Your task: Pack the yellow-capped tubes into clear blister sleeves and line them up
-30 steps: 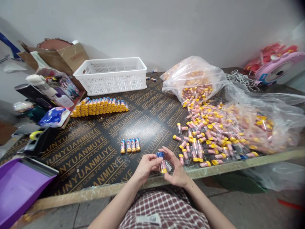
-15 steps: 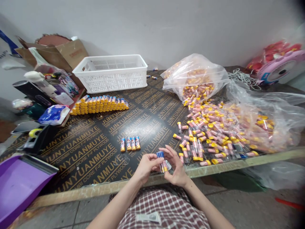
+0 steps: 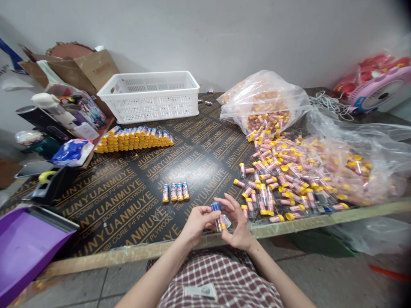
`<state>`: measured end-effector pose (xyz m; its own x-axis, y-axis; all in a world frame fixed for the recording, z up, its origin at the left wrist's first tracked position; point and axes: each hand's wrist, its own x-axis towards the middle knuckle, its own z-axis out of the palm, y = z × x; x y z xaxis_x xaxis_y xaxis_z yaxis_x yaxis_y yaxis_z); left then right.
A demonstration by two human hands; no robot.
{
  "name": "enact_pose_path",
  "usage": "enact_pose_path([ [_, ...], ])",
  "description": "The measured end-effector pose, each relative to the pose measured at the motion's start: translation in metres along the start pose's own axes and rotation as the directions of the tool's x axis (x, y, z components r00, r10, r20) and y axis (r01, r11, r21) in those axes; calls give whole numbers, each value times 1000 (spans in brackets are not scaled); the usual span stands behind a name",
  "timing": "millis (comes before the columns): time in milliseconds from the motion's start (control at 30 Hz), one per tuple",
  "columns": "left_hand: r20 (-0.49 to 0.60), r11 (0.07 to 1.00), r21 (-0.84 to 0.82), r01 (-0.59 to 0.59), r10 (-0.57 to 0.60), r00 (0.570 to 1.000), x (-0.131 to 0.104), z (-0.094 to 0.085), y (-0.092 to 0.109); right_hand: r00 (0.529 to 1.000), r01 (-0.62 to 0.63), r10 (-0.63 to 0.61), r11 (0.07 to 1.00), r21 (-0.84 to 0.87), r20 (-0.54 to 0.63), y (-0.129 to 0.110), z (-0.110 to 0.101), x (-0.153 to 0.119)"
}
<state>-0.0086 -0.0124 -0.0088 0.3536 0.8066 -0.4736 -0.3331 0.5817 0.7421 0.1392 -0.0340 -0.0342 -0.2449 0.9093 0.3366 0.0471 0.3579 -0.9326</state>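
My left hand (image 3: 197, 223) and my right hand (image 3: 236, 222) meet over the near edge of the dark plywood table (image 3: 128, 201). Together they pinch one small clear tube (image 3: 218, 216) with a blue top and a yellow bottom cap. Just beyond my hands lies a short row of finished tubes (image 3: 175, 192) side by side. To the right spreads a heap of loose yellow-capped tubes (image 3: 276, 179), spilling from a clear plastic bag (image 3: 263, 102).
A long stacked row of finished tubes (image 3: 135, 139) lies in front of a white plastic basket (image 3: 150, 97). A cardboard box (image 3: 77, 70) and clutter fill the far left. A purple tray (image 3: 25, 248) sits near left. More plastic bags (image 3: 362, 158) lie right.
The view has shifted slightly. Both hands stay at the table's near edge on the same tube, the fingers only shifting a little.
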Motion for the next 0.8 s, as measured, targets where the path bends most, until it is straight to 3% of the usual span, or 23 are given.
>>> enact_pose_path([
  [233, 13, 1000, 8, -17, 17, 1000, 2, -2, -5, 999, -4, 4, 1000, -23, 34, 0, 2, 1],
  [367, -98, 982, 145, -120, 135, 986, 8, -28, 14, 1000, 3, -1, 995, -103, 19, -3, -6, 6],
  [433, -244, 920, 338, -199, 290, 925, 9, -56, 35, 997, -18, 7, 987, -157, -72, -2, -17, 8],
  [500, -394, 811, 555, -185, 451, 801, 8, -90, 58, 983, -82, 43, 972, -220, -177, 0, -30, 7],
  [567, -492, 673, 738, -40, 578, 652, 8, -123, 76, 963, -157, 81, 944, -291, -257, 5, -43, 4],
  [600, -505, 597, 800, 64, 610, 611, 8, -137, 82, 955, -184, 89, 927, -327, -283, 8, -48, 3],
  [633, -508, 531, 833, 156, 622, 596, 9, -149, 84, 949, -200, 88, 910, -363, -303, 11, -52, 1],
  [700, -508, 437, 855, 279, 597, 620, 14, -164, 84, 944, -208, 61, 874, -440, -325, 16, -57, -1],
  [800, -494, 380, 865, 326, 539, 682, 19, -170, 75, 934, -206, 2, 820, -534, -357, 19, -63, -4],
])
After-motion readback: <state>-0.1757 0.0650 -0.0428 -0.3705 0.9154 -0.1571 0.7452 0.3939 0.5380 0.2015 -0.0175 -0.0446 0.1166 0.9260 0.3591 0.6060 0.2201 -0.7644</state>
